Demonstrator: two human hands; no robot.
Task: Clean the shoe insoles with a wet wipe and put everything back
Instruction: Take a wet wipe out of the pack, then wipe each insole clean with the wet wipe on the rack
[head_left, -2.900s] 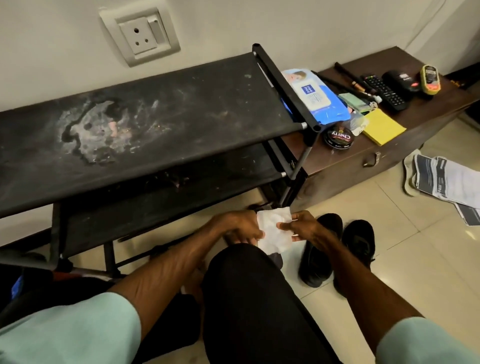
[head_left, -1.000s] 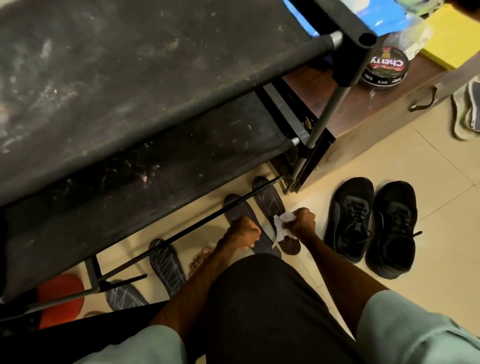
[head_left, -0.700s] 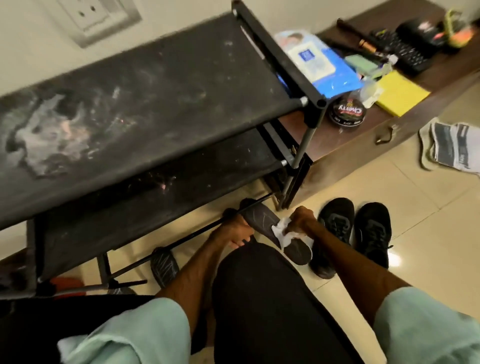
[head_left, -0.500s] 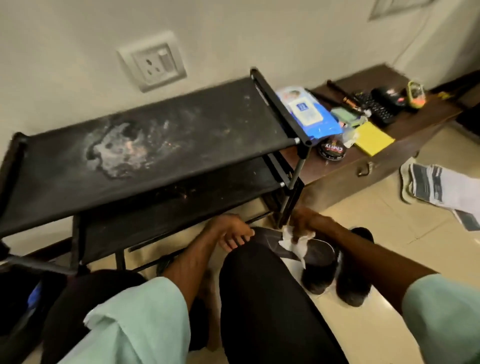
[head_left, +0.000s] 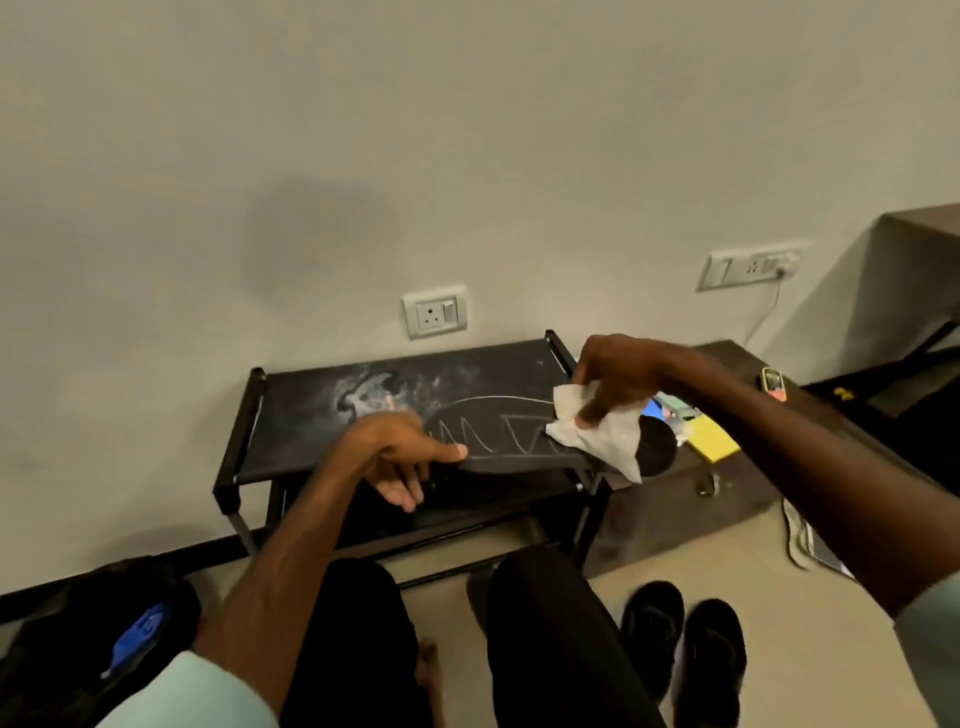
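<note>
Left hand (head_left: 397, 457) pinches the flat, dark insole (head_left: 493, 434); right hand (head_left: 618, 374) grips a crumpled white wipe (head_left: 608, 441) against it.

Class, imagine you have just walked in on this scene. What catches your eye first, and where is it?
The dark insole with pale zigzag lines, held up mid-frame: the left hand grips one end, the right hand pinches a white wet wipe onto the other. Behind it, the black shoe rack has a whitish smear on top, and a pair of black shoes stands on the floor at lower right.
</note>
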